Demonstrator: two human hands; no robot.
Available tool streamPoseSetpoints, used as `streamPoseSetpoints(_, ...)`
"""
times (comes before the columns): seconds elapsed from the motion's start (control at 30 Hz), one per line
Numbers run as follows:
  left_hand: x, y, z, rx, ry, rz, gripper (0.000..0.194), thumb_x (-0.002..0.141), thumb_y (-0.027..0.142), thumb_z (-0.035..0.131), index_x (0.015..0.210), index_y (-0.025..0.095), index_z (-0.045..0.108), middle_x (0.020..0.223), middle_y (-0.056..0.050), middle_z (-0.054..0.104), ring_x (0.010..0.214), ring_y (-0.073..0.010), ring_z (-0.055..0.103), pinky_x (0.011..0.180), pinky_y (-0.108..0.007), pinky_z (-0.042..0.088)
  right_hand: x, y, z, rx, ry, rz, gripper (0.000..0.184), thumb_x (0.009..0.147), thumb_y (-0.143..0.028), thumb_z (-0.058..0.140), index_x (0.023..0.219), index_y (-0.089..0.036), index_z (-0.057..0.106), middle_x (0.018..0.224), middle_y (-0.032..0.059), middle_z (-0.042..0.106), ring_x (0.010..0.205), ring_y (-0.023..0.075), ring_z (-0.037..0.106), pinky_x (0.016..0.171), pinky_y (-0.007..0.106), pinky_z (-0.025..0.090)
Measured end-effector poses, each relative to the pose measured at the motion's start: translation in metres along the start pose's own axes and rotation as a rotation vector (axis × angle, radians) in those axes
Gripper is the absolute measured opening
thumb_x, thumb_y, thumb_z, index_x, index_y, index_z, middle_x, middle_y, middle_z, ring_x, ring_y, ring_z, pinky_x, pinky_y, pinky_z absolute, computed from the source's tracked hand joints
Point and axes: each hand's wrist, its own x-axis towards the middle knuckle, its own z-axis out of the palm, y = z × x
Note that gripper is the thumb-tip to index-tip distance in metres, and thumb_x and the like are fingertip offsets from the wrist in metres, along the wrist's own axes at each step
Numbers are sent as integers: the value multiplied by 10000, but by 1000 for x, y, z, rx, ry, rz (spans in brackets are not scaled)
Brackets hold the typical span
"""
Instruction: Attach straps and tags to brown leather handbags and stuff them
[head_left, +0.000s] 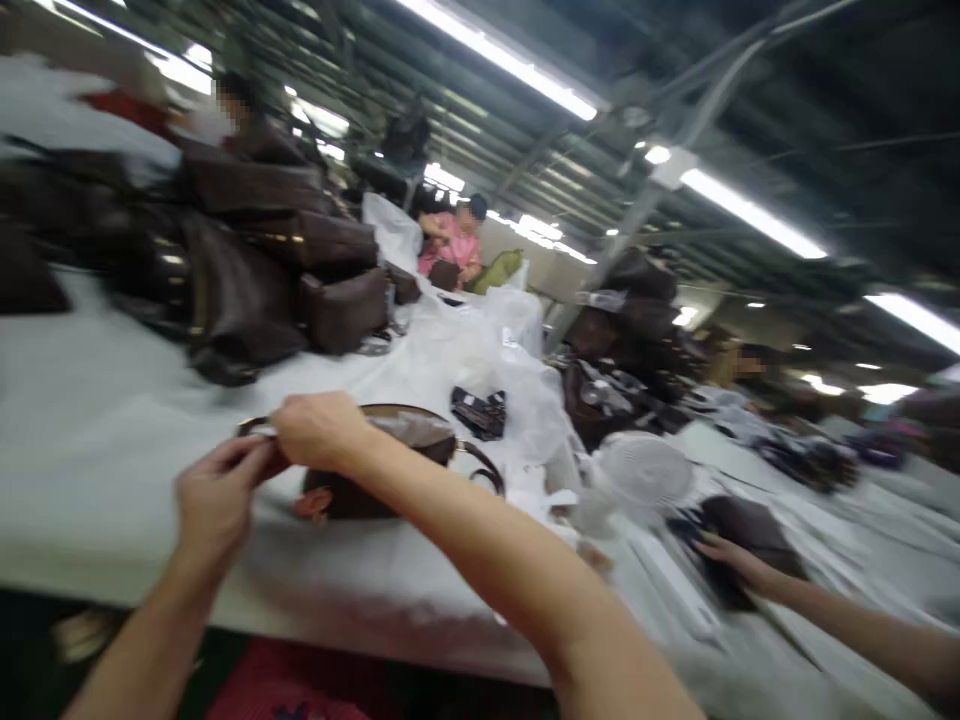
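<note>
A dark brown handbag lies on the white-covered table in front of me, its top edge facing up. At the bag's left end, my right hand is closed on the strap, the arm reaching across the bag and hiding part of it. Just below and left of it, my left hand pinches the same strap area; the fingertips of both hands nearly meet. An orange-pink tag or charm hangs at the bag's lower left. A looped handle curves out on its right side.
Brown bags are piled at the back left. Crumpled clear plastic and a small dark packet lie beyond my bag. To the right, another person's hand touches a dark bag, near a white roll.
</note>
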Motion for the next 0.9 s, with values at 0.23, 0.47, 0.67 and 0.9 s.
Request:
streamPoseSetpoints(0.23, -14, 12, 7, -268, -85, -137, 306, 600, 400, 781, 630, 131, 640, 554, 3, 649, 533, -139, 656, 598, -267, 577, 20, 9, 33, 69, 214, -82, 273, 914, -221, 436, 901, -194, 707, 980, 72, 705, 906, 190, 654, 715, 254, 448)
streamPoseSetpoints(0.47, -23, 10, 3, -280, -102, -137, 261, 638, 358, 763, 631, 131, 634, 557, -3, 654, 535, -136, 665, 564, -232, 557, 13, 9, 35, 112, 218, -113, 251, 898, -205, 465, 848, -215, 711, 942, 25, 706, 867, 164, 640, 653, 245, 363)
streamPoseSetpoints(0.67, -22, 7, 6, -209, -94, -90, 213, 675, 310, 712, 601, 138, 610, 526, 11, 622, 522, -121, 645, 528, -203, 520, 15, 7, 37, 10, 216, -103, 258, 910, -221, 440, 821, -204, 681, 920, 34, 693, 805, 165, 634, 567, 265, 293)
streamPoseSetpoints(0.9, -21, 6, 7, -201, -105, -67, 198, 681, 288, 687, 589, 139, 595, 523, 17, 602, 506, -110, 619, 531, -214, 525, 16, 5, 37, -51, 188, -73, 230, 905, -202, 427, 902, -187, 656, 958, 60, 683, 834, 177, 631, 600, 271, 325)
